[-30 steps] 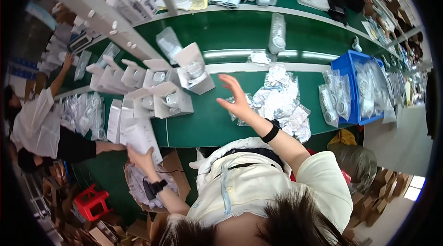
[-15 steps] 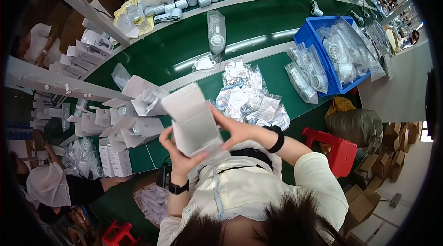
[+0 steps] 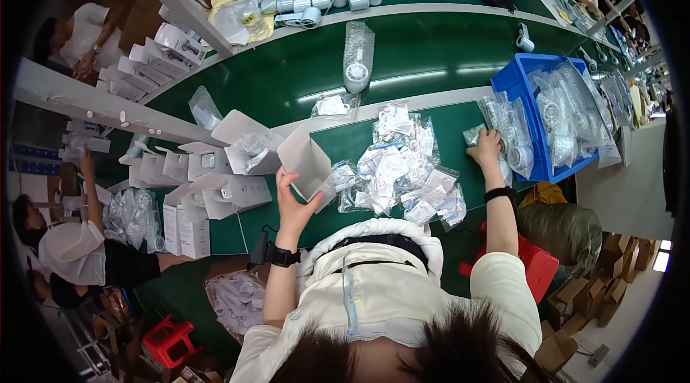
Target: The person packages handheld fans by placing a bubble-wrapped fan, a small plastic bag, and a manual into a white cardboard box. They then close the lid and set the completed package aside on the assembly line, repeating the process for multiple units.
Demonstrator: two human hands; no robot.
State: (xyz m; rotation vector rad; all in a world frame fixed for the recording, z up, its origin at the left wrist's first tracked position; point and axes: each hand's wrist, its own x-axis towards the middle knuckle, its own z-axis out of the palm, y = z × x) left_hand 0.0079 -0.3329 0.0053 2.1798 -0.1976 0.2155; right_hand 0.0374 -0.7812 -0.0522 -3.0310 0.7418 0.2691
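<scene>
So the left hand has its fingers wrapped round an open white carton, held up over the green table's near edge. Further right, the right hand presses down on a clear bagged part beside the blue bin.

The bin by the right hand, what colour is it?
Blue: the bin shows clearly in the head view.
</scene>
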